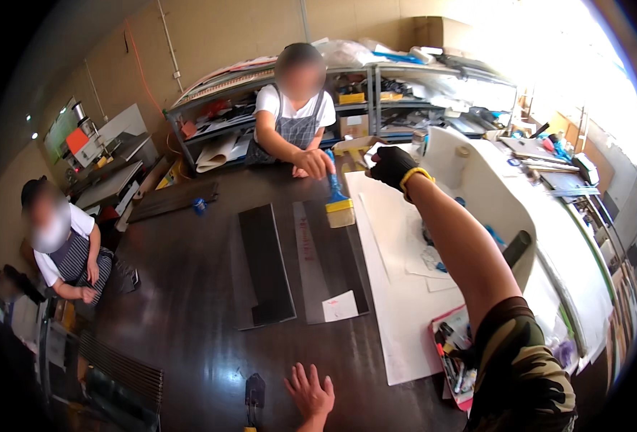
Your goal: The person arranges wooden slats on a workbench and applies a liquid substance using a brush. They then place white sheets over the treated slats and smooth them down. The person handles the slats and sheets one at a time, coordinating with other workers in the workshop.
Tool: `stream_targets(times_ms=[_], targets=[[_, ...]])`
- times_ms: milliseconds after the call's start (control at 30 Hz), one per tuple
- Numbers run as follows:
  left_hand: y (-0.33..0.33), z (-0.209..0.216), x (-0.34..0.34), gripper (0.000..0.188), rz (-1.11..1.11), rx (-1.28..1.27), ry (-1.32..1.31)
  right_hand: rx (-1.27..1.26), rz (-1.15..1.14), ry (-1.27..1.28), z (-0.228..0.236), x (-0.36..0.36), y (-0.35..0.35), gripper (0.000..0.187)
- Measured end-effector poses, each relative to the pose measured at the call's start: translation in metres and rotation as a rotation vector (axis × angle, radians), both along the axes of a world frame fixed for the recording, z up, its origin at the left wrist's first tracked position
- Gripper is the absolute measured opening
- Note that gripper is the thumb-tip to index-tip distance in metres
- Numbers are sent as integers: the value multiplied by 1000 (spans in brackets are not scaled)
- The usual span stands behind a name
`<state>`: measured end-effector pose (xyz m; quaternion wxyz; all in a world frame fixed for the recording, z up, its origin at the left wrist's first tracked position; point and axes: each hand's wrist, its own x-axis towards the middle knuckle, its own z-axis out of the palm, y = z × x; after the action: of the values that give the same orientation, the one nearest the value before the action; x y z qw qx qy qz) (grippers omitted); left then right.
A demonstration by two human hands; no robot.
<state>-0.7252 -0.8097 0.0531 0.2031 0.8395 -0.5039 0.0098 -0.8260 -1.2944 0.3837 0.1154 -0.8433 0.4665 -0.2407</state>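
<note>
My right hand (392, 167), in a black glove with a yellow wrist band, is stretched far across the dark table (189, 324). It is close to the hand of a co-worker (295, 108) standing opposite. That co-worker's hand grips a flat brush (339, 205) with a blue handle and yellow band, bristles down over a grey sheet (329, 252). Whether my gloved fingers grip anything is unclear. My bare left hand (309, 392) rests with fingers spread on the table's near edge, beside a small dark tool (255, 392).
A black panel (267, 263) lies left of the grey sheet. White paper (398, 302) covers the table's right part, with a red tray of tools (452, 353) on it. A white curved machine (491, 194) stands to the right. Cluttered shelves (376, 93) line the back wall. Another person (63, 248) sits far left.
</note>
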Motion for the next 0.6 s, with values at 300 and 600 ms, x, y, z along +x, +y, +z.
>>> stream_targets(times_ms=[300,600], targets=[[-1,9,2,57,0,17,42,147,124,205,-47,132,-106,41],[-1,14,2,56,-7,66,39,106,214,143,-48,142,-55,47]])
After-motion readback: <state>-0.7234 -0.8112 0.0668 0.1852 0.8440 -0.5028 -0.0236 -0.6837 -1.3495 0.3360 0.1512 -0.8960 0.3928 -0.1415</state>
